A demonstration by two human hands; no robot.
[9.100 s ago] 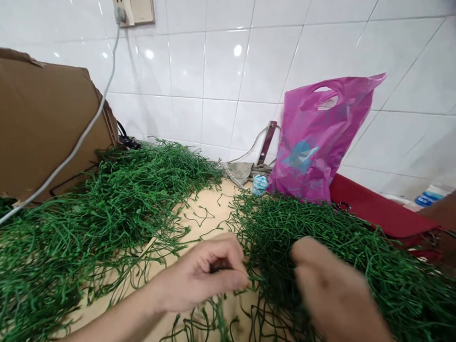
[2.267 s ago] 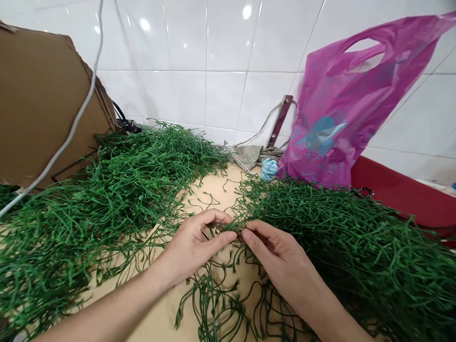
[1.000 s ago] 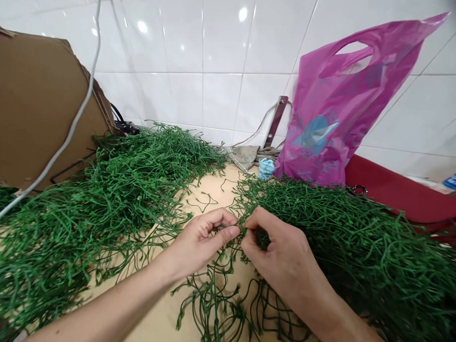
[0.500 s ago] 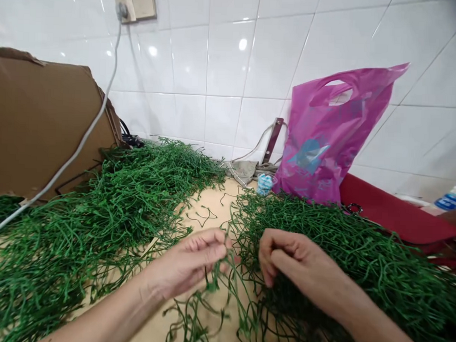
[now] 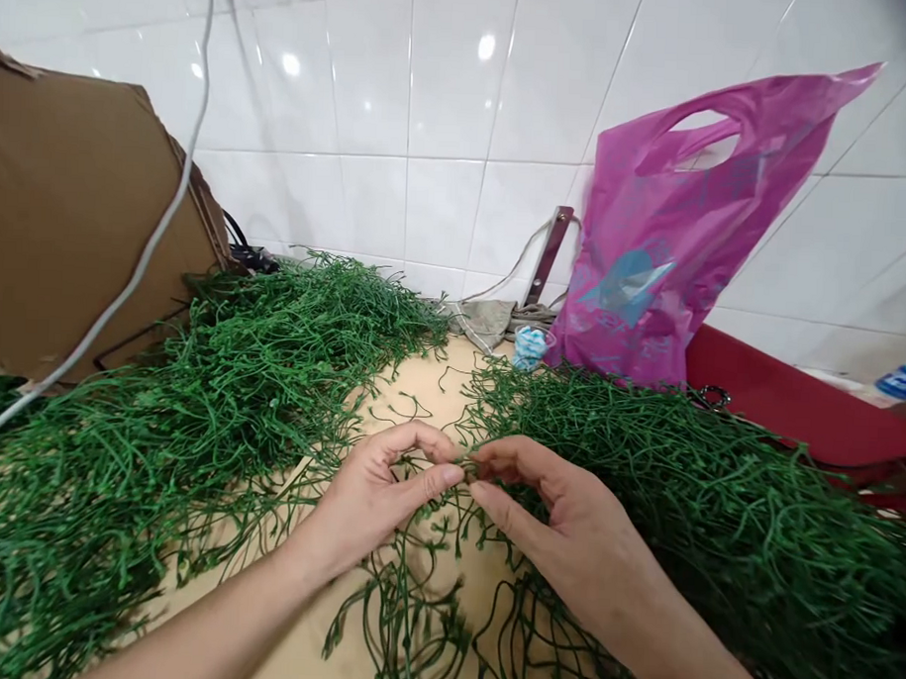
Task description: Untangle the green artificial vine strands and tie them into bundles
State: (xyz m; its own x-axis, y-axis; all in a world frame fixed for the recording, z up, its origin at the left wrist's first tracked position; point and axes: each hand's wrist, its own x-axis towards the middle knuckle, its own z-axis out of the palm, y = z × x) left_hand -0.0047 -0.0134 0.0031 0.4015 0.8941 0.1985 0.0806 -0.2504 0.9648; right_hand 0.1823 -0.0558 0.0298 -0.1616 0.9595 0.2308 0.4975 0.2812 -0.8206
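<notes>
My left hand (image 5: 384,501) pinches a thin green plastic-looking stem (image 5: 463,466) between thumb and fingers above the table. From the right, my right hand (image 5: 572,527) brings its thumb and fingertips together on the same stem, close to the left fingertips. The pinched part is small and mostly hidden by the fingers. Below both hands lies a loose cluster of green stems (image 5: 406,615) with small knobbed ends. A big heap of such stems (image 5: 273,373) spreads to the left, and another heap (image 5: 686,467) lies beside and beyond my right hand.
A cardboard box (image 5: 71,217) stands at the left with a white cable (image 5: 164,220) hanging across it. At the back are a small cup with blue-and-white pieces (image 5: 529,349), a purple plastic bag (image 5: 649,257) and a red surface (image 5: 785,401), before a tiled wall (image 5: 372,99).
My right hand has moved left from the right heap and now meets the left fingertips at the stem. The view has tipped slightly downward.
</notes>
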